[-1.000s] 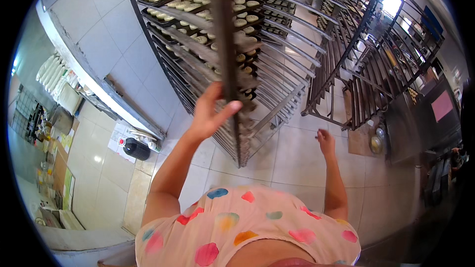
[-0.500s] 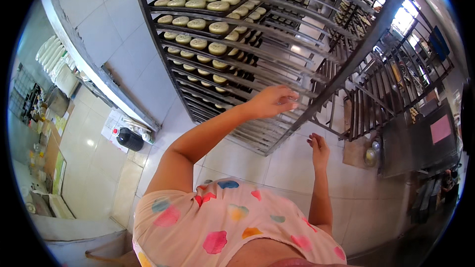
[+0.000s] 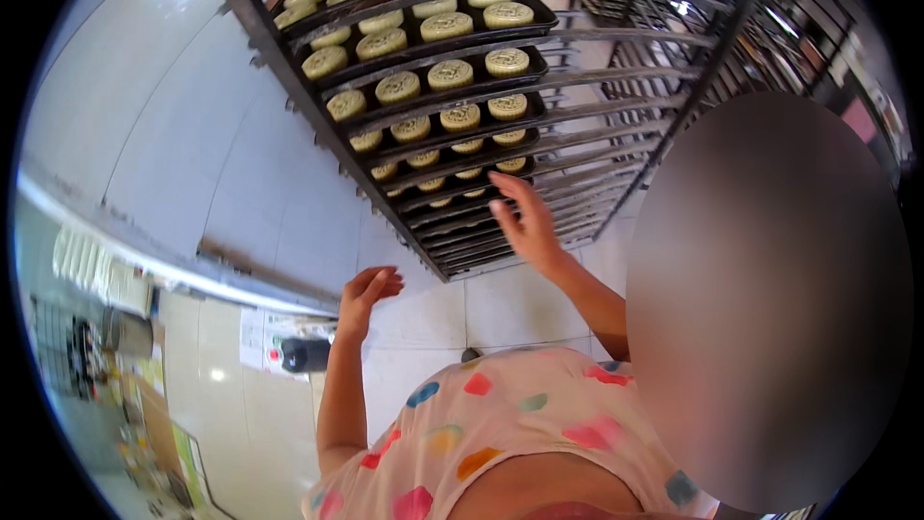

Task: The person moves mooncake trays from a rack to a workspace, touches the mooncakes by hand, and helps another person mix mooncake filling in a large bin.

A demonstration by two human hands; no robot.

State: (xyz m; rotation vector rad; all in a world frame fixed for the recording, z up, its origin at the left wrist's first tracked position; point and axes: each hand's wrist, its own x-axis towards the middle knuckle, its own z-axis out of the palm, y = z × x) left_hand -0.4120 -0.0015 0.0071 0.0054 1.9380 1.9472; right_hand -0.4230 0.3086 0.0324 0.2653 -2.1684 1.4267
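Note:
A tall dark metal tray rack (image 3: 298, 77) stands in front of me. On its left half, black baking trays (image 3: 551, 21) sit one above another, bearing rows of round, pale mooncakes (image 3: 446, 25) with patterns pressed into their tops. My right hand (image 3: 525, 223) is raised close to the rack's lower trays, with thumb and fingers apart and nothing in it. Whether a fingertip touches a tray I cannot tell. Lower and to the left, my left hand (image 3: 370, 291) hangs in the air before the rack, its fingers loosely bent and holding nothing.
Bare rails (image 3: 626, 77) fill the rack's right side. A pale tiled wall (image 3: 231, 135) runs along the left. Beyond its end, a dark bottle (image 3: 306, 354) with a red cap stands on the floor. A large blurred patch (image 3: 770, 308) hides the right side.
My right hand has come up to the rack. My left hand has drawn back from the rails, down and left. The view has turned, so the trays appear nearer.

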